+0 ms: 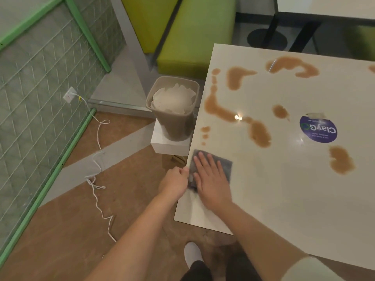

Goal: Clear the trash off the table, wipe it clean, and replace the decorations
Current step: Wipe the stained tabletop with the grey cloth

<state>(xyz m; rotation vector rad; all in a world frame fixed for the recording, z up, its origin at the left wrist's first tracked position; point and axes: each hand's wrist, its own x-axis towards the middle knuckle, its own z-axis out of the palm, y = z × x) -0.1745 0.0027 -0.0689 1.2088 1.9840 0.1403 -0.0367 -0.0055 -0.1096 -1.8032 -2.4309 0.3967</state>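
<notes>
A white table (284, 199) carries several brown liquid puddles (258, 133) across its far half. Near its left edge lies a grey cloth (224, 164). My right hand (212, 179) presses flat on the cloth with straight fingers. My left hand (175, 182) is at the table's left edge and pinches the cloth's near left border with curled fingers. A round purple sticker (318, 129) sits on the table to the right.
A beige bin (173, 108) full of white paper stands on a small white block (169, 144) just left of the table. Green benches (194, 37) are beyond. A white cable (97, 169) trails over the floor. A second table (324, 7) stands at the back right.
</notes>
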